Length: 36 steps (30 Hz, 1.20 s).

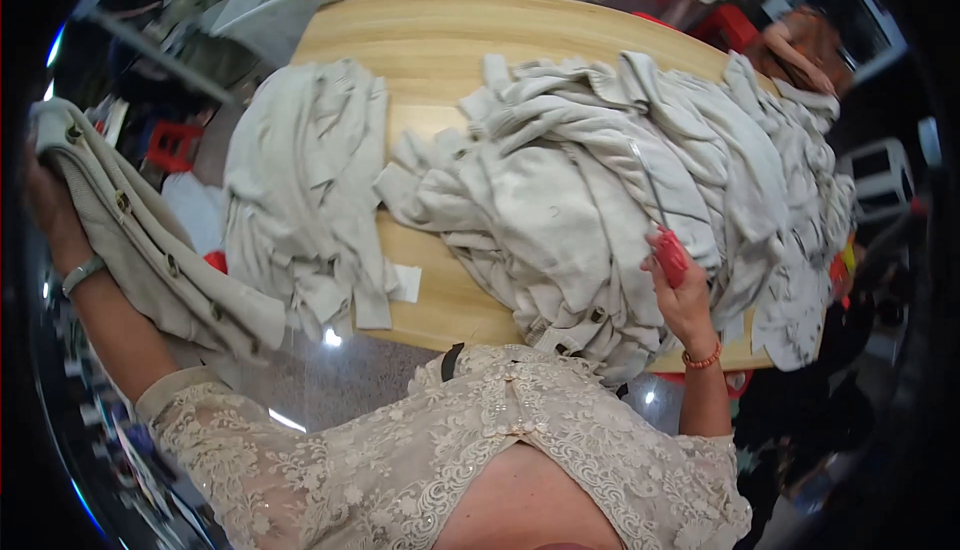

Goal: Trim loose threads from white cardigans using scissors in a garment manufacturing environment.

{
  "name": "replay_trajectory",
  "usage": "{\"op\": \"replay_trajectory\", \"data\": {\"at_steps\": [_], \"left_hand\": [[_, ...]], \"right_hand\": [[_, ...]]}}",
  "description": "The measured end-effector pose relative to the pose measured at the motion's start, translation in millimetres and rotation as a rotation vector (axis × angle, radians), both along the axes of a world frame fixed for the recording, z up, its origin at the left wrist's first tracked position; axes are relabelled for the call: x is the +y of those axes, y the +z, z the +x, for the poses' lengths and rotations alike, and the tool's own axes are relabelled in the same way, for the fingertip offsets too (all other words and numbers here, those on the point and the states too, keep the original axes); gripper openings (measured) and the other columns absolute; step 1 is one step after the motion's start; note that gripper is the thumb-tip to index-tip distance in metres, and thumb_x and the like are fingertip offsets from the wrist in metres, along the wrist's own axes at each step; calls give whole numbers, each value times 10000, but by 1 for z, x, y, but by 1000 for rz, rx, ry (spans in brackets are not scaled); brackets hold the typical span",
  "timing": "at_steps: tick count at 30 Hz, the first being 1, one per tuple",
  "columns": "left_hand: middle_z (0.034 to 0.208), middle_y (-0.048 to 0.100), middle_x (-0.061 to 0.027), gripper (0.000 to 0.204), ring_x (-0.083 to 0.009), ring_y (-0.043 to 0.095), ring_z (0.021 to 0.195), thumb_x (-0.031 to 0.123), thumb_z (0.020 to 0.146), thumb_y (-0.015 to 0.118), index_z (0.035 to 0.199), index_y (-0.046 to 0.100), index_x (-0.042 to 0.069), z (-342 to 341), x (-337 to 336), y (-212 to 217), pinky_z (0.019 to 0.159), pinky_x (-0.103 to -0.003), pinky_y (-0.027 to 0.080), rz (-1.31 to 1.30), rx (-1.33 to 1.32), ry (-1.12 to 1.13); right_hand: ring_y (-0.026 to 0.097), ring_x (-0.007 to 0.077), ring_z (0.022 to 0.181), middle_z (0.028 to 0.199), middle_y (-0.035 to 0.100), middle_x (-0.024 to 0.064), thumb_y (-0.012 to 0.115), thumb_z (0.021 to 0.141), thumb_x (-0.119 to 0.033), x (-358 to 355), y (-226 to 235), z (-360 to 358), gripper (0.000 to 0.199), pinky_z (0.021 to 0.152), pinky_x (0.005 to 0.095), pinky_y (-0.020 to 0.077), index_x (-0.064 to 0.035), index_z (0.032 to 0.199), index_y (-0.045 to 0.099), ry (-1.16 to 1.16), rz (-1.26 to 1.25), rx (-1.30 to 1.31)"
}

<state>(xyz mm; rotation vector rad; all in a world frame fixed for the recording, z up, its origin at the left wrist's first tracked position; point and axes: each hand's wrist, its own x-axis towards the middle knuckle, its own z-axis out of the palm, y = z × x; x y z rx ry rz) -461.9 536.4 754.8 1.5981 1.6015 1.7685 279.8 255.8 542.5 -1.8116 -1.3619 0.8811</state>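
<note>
Holding fine-knit, buttoned knitwear (145,255) and a slender red-handled tool (673,257).

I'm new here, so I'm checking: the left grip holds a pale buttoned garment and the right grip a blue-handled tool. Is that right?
Not quite: in the head view, the tool is red-handled, not blue-handled. The left grip does hold a pale buttoned garment, and the right grip the tool.
</note>
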Motion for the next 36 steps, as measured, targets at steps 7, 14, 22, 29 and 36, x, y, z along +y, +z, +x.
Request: {"op": "replay_trajectory", "data": {"at_steps": [7,14,22,29,36], "left_hand": [[1166,601,-153,708,-186,572,1007,301,817,782,1349,456,-34,1,171,-189,877,-311,468,-287,528,218],[1300,536,-166,567,-285,507,1207,197,826,745,1316,512,33,455,33,-260,993,-362,403,-127,552,-843],[1383,411,-280,790,-426,437,1257,276,788,759,1433,362,52,633,20,-266,1047,-448,376,100,814,-802],[841,686,-75,262,-182,639,760,78,790,670,1020,641,-45,671,99,-305,754,-276,501,-484,183,-896],[1077,657,-65,335,-131,632,911,-12,863,603,1197,594,-9,671,58,-196,820,-246,506,-308,-76,-1019]], "right_hand": [[601,381,900,955,631,193,638,882,-145,8,-12,-3,283,767,424,477,-21,1134,610,-120,225,-329],[629,339,643,696,627,182,631,915,-288,-58,-6,39,275,607,404,464,-16,929,669,-485,-167,-553],[399,98,584,581,466,66,677,896,-193,-108,-24,61,314,533,302,383,41,737,539,-686,55,-215],[464,69,605,617,541,28,656,912,-185,-155,-51,105,236,540,268,398,36,840,620,-715,31,-132],[557,116,727,868,642,44,729,828,-132,-136,-68,122,274,664,269,471,-8,1054,637,-521,184,-57]]}}
